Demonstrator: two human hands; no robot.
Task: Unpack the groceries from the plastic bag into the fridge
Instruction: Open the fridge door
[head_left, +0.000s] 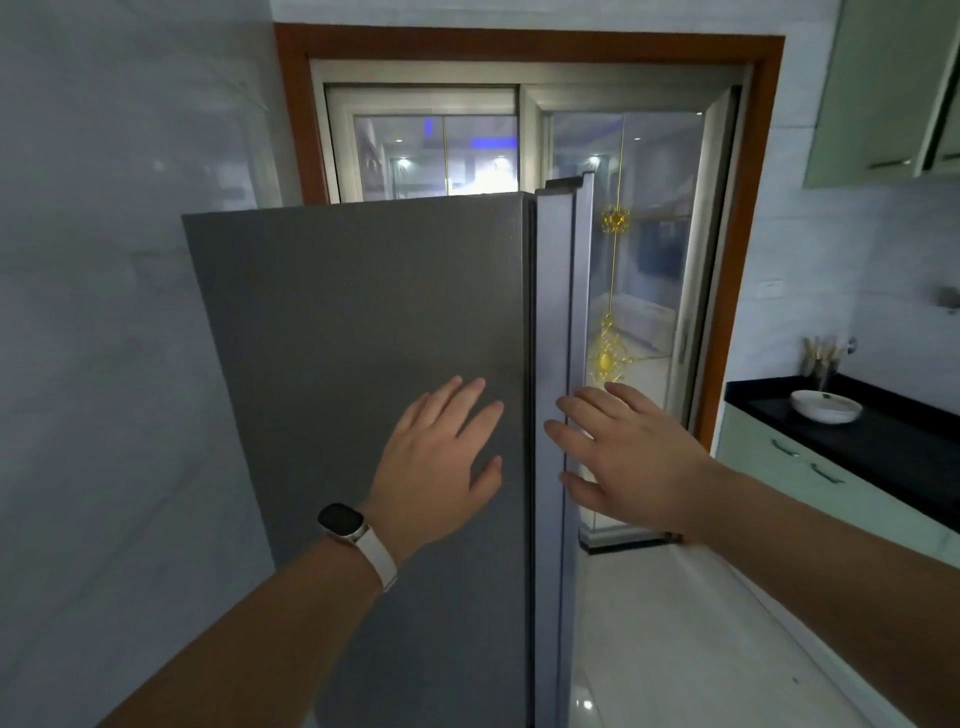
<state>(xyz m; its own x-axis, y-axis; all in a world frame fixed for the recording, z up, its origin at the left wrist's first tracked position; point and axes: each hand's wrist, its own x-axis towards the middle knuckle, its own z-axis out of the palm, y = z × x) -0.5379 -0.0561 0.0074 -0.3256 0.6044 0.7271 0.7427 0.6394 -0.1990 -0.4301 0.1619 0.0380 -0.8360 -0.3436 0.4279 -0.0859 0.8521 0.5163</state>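
Note:
A tall grey fridge (363, 338) fills the middle of the head view. My left hand (441, 462), with a watch on its wrist, lies flat and spread against the grey side panel. The fridge door (558, 322) shows edge-on at the right of the fridge. My right hand (618, 457) is open, its fingers reaching onto that door edge. Neither hand holds anything. No plastic bag or groceries are in view, and the fridge's inside is hidden.
A pale wall (104, 312) stands close on the left. Behind the fridge is a wood-framed glass sliding door (649, 234). A black counter (883, 431) with a white bowl (826, 405) runs along the right, with green cabinets above and below. White floor tiles (675, 649) lie at lower right.

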